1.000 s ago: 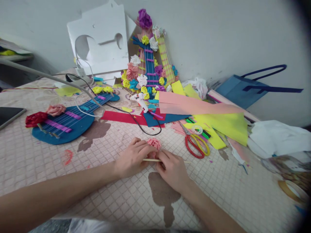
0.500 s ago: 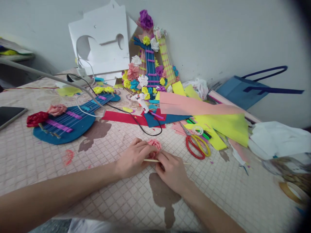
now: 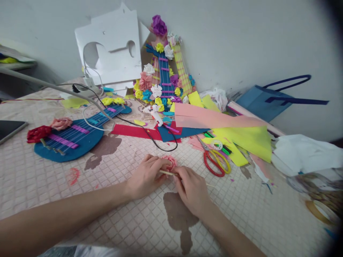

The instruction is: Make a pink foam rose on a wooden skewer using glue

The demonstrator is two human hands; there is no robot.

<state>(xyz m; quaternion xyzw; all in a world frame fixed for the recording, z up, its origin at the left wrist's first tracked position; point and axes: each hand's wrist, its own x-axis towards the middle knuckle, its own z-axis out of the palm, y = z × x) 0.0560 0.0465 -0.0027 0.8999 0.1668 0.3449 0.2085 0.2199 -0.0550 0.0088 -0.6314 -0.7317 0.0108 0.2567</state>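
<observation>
A pink crepe-paper flower [image 3: 170,162] sits between my two hands near the middle of the table. My left hand [image 3: 150,175] is closed on the flower's left side, its fingertips partly hidden. A thin wooden stick [image 3: 166,172] crosses in front of the flower, and its far end shows again to the right. My right hand [image 3: 191,189] pinches that stick close to the flower. Scissors [image 3: 215,162] with red and yellow handles lie to the right, apart from my hands.
A blue paper guitar [image 3: 72,137] with paper flowers lies at left. Behind are a white glue gun [image 3: 152,113], its black cord, and red paper [image 3: 134,132]. Pink paper [image 3: 209,117] and yellow paper [image 3: 246,139] spread right. Decorated guitars [image 3: 166,75] lean on the wall; a tape roll [image 3: 320,211] lies far right.
The stick's right end has dipped, so it slants more than before. My right hand has turned slightly with it, while my left hand stays at the flower. The view has shifted a little.
</observation>
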